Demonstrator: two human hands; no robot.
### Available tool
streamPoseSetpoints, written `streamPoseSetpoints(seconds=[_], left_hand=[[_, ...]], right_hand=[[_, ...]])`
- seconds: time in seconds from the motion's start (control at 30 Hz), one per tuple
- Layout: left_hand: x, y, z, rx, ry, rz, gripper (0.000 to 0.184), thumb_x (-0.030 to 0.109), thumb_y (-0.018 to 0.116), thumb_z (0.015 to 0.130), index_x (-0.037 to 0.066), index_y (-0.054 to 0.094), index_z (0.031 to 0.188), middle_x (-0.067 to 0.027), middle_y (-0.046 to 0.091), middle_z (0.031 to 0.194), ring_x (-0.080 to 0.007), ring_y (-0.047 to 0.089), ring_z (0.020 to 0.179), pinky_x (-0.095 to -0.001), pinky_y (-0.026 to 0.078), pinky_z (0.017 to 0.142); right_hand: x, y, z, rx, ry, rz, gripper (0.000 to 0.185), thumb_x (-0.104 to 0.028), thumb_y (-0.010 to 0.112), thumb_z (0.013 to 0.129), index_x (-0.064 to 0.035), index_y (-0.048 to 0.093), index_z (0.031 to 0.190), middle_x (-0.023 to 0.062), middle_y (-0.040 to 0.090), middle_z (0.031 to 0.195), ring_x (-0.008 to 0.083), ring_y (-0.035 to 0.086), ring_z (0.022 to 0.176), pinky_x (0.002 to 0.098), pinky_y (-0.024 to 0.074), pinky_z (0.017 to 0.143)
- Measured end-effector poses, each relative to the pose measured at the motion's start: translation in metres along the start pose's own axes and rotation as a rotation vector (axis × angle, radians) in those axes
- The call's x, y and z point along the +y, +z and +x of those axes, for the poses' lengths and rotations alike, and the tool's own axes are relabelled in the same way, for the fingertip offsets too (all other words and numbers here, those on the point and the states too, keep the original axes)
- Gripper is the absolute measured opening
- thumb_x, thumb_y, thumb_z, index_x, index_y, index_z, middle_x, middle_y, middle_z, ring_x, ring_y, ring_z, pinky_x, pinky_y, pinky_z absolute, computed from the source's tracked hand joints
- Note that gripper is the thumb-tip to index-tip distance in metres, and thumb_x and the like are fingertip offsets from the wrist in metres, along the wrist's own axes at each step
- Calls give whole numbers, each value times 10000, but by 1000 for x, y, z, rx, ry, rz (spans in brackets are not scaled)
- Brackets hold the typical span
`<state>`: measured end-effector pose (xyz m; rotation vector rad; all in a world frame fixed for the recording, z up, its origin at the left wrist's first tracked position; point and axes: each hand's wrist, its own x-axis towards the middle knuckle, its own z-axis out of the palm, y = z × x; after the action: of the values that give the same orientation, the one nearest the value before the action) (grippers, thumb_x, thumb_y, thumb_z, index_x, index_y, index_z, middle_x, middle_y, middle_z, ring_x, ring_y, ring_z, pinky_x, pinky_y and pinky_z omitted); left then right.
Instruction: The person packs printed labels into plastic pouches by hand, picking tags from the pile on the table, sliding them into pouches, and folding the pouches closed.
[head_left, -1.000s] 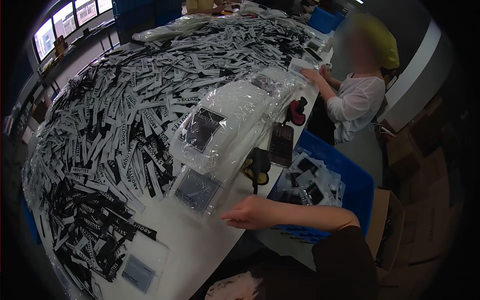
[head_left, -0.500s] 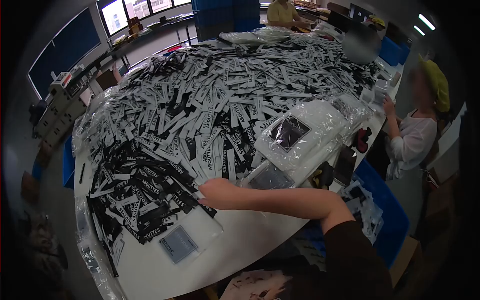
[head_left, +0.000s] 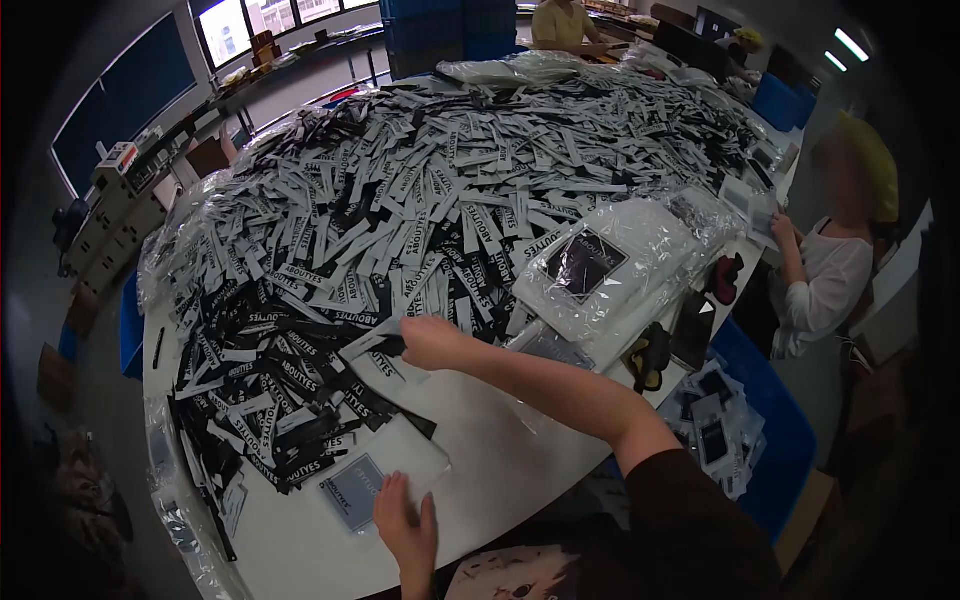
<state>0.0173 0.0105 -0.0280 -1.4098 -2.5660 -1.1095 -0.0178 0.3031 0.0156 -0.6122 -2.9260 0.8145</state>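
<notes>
My left hand [head_left: 406,525] has come in at the front of the table, its thumb apart from its fingers. The fingertips rest at the edge of a clear plastic bag [head_left: 412,448] with a grey printed panel, lying flat. My right hand [head_left: 432,343] is over the near edge of a big heap of slim black and white strip packets [head_left: 420,230] marked ABOUTYES. Its fingers are closed on a whitish strip packet [head_left: 370,342] that sticks out to the left; the fingertips are partly hidden.
A stack of clear bags [head_left: 610,260] lies right of the heap, beside a phone [head_left: 693,330] and a black-and-yellow object [head_left: 650,355]. A blue bin [head_left: 785,450] with filled bags stands at the right. One co-worker [head_left: 830,270] handles bags there; another [head_left: 562,25] sits at the back.
My left hand has entered the view and reached the clear bag. My right hand has moved up and slightly right, and a whitish strip packet now shows at its fingers.
</notes>
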Motion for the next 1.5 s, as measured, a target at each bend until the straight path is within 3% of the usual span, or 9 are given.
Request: streamPoseSetpoints(seconds=[0.23, 0.33, 0.57, 0.83, 1.07, 1.17, 1.23, 1.33, 1.5], left_hand=[[10, -1, -3, 60, -116, -61, 484, -29, 668, 684, -16, 542, 1152, -193, 527, 1176, -316, 520, 1074, -364, 397, 946], [92, -23, 25, 20, -487, -170, 463, 6, 649, 715, -29, 531, 1161, -191, 518, 1179, -331, 514, 1067, -376, 394, 937], [99, -1, 20, -29, -378, -191, 452, 12, 639, 725, -31, 530, 1161, -191, 517, 1176, -334, 514, 1063, -379, 395, 932], [87, 5, 12, 41, -266, -185, 437, 20, 627, 738, -34, 530, 1161, -192, 516, 1173, -337, 514, 1057, -382, 397, 926], [68, 13, 7, 79, -174, -226, 425, 28, 615, 750, -36, 530, 1161, -193, 515, 1170, -340, 514, 1052, -385, 398, 920], [65, 21, 1, 99, -156, -258, 420, 31, 611, 755, -37, 529, 1161, -193, 515, 1169, -342, 514, 1050, -386, 398, 918], [66, 25, -7, 104, -148, -276, 416, 33, 607, 759, -38, 529, 1161, -194, 515, 1168, -343, 514, 1048, -387, 399, 916], [65, 25, -19, 116, -132, -285, 411, 36, 603, 764, -39, 529, 1161, -194, 514, 1167, -344, 514, 1046, -388, 399, 914], [54, 20, -12, 163, -36, -291, 403, 41, 594, 772, -41, 529, 1161, -194, 514, 1165, -346, 513, 1043, -390, 400, 910]], right_hand=[[-12, 18, 4, 26, 178, -17, 672, -84, 611, 720, 164, 293, 1257, 245, 621, 932, 316, 641, 850, 428, 518, 655], [-7, 10, -8, 131, 212, -89, 604, -78, 613, 703, 146, 388, 1217, 200, 632, 892, 284, 648, 817, 398, 518, 639], [26, -10, -22, 383, 40, -227, 252, -115, 601, 728, -21, 583, 962, 115, 631, 750, 280, 650, 722, 382, 503, 578], [2, -51, -21, 340, 217, -545, 795, -156, 619, 737, -70, 217, 1418, 118, 592, 902, 176, 558, 716, 307, 388, 525], [-21, -44, -135, 603, -404, 647, 224, -48, 569, 771, 4, 513, 982, 153, 592, 775, 365, 594, 723, 395, 475, 633], [-37, 30, -185, 740, -257, 943, 234, -34, 640, 763, -16, 528, 967, 73, 577, 702, 256, 597, 623, 372, 432, 574], [-40, 66, -212, 418, 102, 1111, 166, -79, 667, 787, -23, 555, 896, 58, 585, 711, 189, 575, 582, 310, 426, 548], [-62, 65, -231, 840, -257, 1083, 119, -94, 676, 793, -32, 582, 833, 42, 530, 616, 185, 520, 521, 302, 380, 477], [-41, 92, -232, 563, -100, 898, 120, -104, 662, 792, -19, 579, 808, 114, 545, 638, 228, 528, 524, 308, 401, 502]])
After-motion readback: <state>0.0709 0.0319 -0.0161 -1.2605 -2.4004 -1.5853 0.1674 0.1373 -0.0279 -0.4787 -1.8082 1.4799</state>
